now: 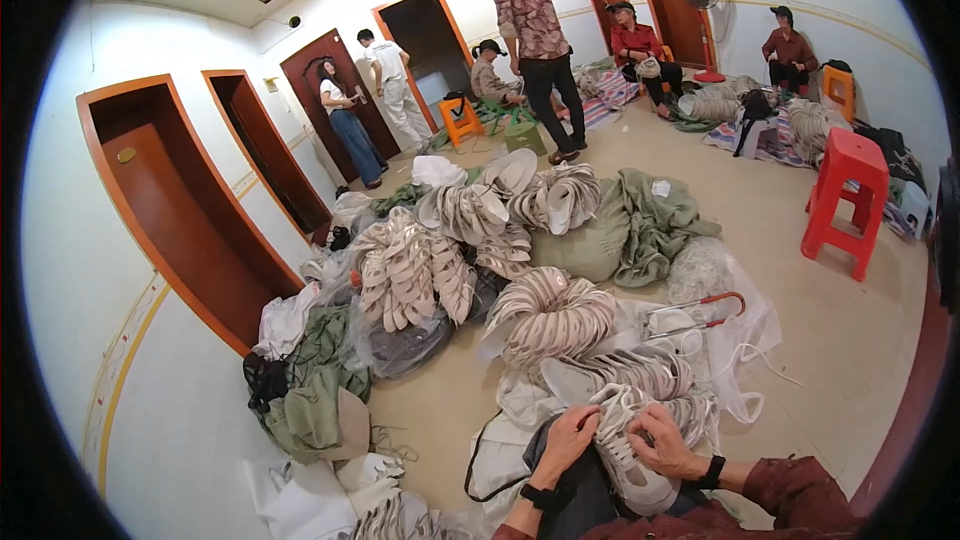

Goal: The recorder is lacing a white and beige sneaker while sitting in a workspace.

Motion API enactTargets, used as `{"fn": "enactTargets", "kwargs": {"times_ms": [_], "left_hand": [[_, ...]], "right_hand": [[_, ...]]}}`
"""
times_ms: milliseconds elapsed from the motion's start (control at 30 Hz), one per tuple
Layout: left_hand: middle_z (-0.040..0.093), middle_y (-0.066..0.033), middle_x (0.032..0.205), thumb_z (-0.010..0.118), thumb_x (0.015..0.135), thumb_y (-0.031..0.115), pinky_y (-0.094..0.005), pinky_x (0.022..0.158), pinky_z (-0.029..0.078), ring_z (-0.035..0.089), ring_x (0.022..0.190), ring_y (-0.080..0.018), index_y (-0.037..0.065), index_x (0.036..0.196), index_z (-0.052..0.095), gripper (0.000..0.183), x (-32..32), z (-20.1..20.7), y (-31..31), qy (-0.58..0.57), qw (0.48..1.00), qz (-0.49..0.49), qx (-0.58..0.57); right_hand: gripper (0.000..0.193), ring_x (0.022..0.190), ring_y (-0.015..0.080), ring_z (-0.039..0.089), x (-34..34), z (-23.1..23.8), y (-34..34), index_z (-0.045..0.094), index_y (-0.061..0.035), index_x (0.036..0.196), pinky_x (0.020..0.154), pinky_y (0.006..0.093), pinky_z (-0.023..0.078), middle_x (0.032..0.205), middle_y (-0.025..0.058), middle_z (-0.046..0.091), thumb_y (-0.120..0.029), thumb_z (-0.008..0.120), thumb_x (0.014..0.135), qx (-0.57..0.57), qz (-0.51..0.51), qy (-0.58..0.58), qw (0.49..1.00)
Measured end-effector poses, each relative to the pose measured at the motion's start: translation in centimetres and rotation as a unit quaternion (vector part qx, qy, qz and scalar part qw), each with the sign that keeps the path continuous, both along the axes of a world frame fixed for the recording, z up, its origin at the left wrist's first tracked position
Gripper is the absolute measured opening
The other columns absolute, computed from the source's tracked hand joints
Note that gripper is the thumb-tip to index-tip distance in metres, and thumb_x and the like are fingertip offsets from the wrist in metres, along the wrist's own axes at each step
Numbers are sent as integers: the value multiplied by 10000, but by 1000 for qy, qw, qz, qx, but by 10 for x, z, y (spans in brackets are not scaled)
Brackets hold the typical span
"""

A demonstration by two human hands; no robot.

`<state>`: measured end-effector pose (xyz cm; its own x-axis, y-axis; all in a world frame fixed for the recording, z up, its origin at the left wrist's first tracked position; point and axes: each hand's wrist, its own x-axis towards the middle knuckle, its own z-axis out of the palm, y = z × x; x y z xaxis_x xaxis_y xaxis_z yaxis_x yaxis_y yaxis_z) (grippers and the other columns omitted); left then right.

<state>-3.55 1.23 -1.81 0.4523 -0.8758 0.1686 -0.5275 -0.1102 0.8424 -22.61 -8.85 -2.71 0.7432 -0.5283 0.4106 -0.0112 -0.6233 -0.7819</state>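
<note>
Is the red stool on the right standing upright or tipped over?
Upright: the red stool has its legs down on the floor and its flat seat facing up.

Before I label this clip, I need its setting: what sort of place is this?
Probably an informal shoe workroom, perhaps in a hallway: bundled beige shoe uppers lie around, a red plastic stool stands at right, and several brown doors show beyond.

Left hand (572, 437), right hand (660, 443) — beige shoe (624, 462) (between them)
</note>
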Motion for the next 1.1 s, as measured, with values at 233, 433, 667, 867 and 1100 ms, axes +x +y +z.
{"fn": "enactTargets", "kwargs": {"times_ms": [233, 433, 667, 867, 1100], "left_hand": [[685, -156, 1036, 591, 927, 201, -359, 827, 506, 660, 950, -320, 26, 1071, 684, 245, 1, -5, 1, 4, 1000, 1, -3], [683, -163, 1023, 588, 931, 202, -360, 814, 507, 660, 933, -323, 19, 1066, 682, 246, 3, -9, 0, -14, 1000, -4, -12], [681, -168, 1054, 584, 939, 201, -344, 832, 509, 662, 950, -298, 6, 1109, 672, 273, 8, -9, -2, -4, 1000, -14, 3], [682, -164, 1028, 580, 933, 189, -359, 821, 508, 661, 936, -323, 7, 1065, 677, 244, 2, -4, 0, -16, 1000, -9, -12], [682, -172, 1045, 588, 928, 185, -364, 837, 510, 661, 965, -330, 19, 1077, 677, 239, -3, -15, 6, -3, 1000, -6, -1]], "right_hand": [[89, 823, 299, 498, 0, 3, 1, 595, -32, 872, 757, 394, 395, 839, 118, 482, -100, 630, 825, -1, 0, -9, 1000], [99, 833, 297, 501, 0, 5, 2, 592, -25, 878, 769, 393, 398, 844, 116, 483, -98, 633, 826, 8, -5, 7, 1000], [101, 843, 297, 501, 2, 6, -1, 593, -33, 890, 774, 394, 404, 863, 120, 482, -109, 633, 837, 5, 0, 6, 1000], [108, 840, 299, 502, 0, 2, 0, 590, -26, 892, 774, 399, 405, 858, 122, 484, -112, 630, 841, 6, 0, 2, 1000], [120, 835, 304, 504, -8, 5, 8, 589, -19, 892, 768, 401, 407, 857, 128, 490, -118, 630, 839, 12, -7, 14, 1000]]}}
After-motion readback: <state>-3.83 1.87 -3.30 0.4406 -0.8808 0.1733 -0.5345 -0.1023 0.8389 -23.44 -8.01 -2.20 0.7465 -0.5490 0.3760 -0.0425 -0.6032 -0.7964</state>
